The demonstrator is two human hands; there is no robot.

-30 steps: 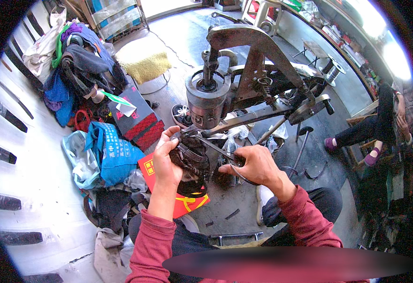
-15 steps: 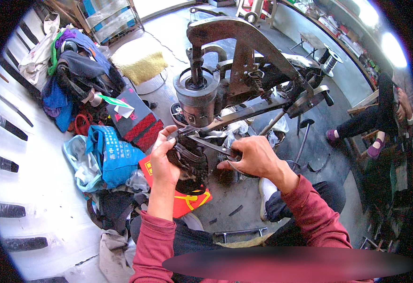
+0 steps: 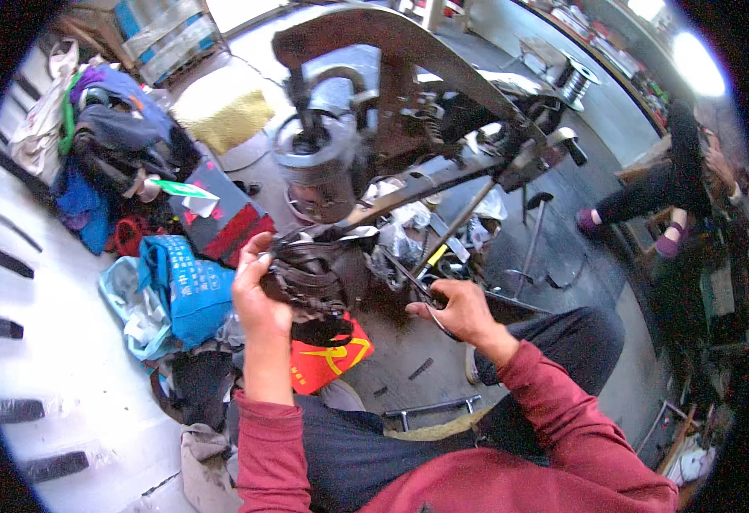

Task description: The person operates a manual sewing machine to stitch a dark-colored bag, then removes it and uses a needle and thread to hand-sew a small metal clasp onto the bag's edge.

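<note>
Scissors [image 3: 415, 280] sit in the grasp of the right hand [image 3: 460, 312] in the head view, fingers curled round the handles, blades angled up and leftward. The left hand [image 3: 259, 295] grips the left edge of a dark brown strappy item [image 3: 310, 272], held up just before a cylindrical metal machine head [image 3: 316, 171] and above a red-and-yellow package [image 3: 327, 357]. Whether the blade tips touch the item I cannot tell. A blue bag [image 3: 185, 286] lies left of the left hand.

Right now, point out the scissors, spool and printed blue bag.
Scissors [image 3: 409, 277]: head view, on a blade.
Spool [image 3: 576, 84]: head view, on the winding.
Printed blue bag [image 3: 188, 291]: head view, on its side.
</note>
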